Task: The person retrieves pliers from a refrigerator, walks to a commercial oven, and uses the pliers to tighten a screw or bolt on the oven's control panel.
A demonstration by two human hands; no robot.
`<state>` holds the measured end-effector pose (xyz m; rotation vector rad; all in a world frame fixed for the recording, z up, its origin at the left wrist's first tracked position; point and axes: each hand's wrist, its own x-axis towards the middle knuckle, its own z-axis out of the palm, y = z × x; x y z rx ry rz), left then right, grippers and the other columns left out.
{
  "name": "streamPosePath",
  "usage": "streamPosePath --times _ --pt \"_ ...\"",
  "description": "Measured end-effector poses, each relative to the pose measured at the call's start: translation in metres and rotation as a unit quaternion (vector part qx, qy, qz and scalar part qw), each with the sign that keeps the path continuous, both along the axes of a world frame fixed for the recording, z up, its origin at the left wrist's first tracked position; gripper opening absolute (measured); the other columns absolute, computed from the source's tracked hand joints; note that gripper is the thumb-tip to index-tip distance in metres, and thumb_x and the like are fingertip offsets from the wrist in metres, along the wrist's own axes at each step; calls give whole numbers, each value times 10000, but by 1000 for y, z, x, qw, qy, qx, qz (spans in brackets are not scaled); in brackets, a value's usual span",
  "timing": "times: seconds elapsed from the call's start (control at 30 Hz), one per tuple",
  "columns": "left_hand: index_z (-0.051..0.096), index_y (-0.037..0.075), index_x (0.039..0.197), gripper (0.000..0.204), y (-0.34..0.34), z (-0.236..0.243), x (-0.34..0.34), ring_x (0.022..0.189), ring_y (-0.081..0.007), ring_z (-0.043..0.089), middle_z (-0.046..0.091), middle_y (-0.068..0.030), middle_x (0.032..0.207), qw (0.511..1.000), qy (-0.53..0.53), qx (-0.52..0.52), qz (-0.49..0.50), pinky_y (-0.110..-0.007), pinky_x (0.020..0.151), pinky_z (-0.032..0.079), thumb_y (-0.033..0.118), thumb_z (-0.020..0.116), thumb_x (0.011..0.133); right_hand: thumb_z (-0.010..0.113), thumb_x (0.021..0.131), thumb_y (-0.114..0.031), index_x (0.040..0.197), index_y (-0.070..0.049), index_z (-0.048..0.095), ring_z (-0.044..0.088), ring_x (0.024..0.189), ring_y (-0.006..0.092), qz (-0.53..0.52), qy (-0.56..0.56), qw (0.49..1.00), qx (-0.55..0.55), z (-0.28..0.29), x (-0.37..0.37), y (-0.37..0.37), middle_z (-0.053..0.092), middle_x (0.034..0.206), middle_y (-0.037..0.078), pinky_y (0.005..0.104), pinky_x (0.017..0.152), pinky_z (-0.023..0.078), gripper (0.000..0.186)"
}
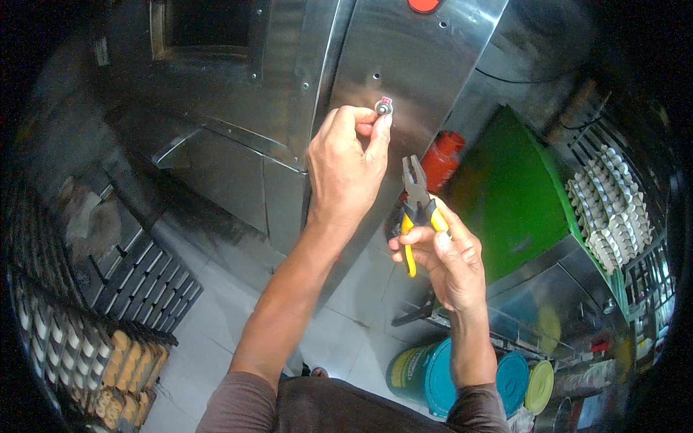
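Where the small round fitting (383,108) sits on the steel panel (426,65), a little patch of red and pale colour showing behind it, my left hand (348,162) has its thumb and forefinger drawn narrow around it, the tips touching its lower side; the other fingers curl in toward my palm. Lower and to the right, my right hand (455,260) holds the pliers (417,191) by their yellow and black handles, fingers wrapped loosely, the handles spread and the metal nose pointing up, near the panel but well below the fitting. Just above the fitting the panel has a small dark hole (376,76), and a red round part (424,3) is cut off by the top edge of my view. To the left of the panel is a steel door (285,79) with a long handle (238,139). Behind my pliers, to the right, stands a red container (442,162) beside a big green surface (505,187), with stacked egg trays (610,209) at its far side. Below that are teal buckets (440,375); at lower left, bread pieces (133,361) lie on racks over by the tiled floor (339,343).
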<state>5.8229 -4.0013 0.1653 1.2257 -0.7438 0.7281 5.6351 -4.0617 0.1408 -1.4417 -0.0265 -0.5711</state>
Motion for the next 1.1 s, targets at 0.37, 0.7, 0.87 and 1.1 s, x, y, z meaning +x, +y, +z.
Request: streamPosePath --times 0.37,0.7,0.87,1.1 --pt "662 19 886 120 -3 2 -7 574 -62 513 635 -39 776 998 5 8 63 -236 524 425 81 731 810 563 952 -202 1396 -2 429 641 955 191 -129 22 967 -219 4 -32 -23 675 1012 121 320 859 489 504" --pt "695 92 1015 251 7 7 -1 543 -85 463 662 -24 902 999 -53 -4 -8 -234 520 419 29 715 773 663 845 -108 968 6 571 639 764 274 -314 62 782 -534 52 -26 -27 637 872 162 350 696 501 191" --pt "685 108 1049 295 25 13 8 582 -123 509 656 -35 883 991 -111 75 -17 -256 549 446 7 696 772 724 726 -124 870 -53 598 550 1013 337 -316 -39 578 -751 78 -10 -32 623 948 95 432 837 400 204" --pt "679 128 1016 295 40 27 27 742 -216 636 640 -42 879 963 -214 163 13 -318 634 514 54 738 737 749 675 -242 830 -107 657 412 1241 324 -331 -38 417 -846 116 4 -26 567 1105 56 593 1032 238 225"
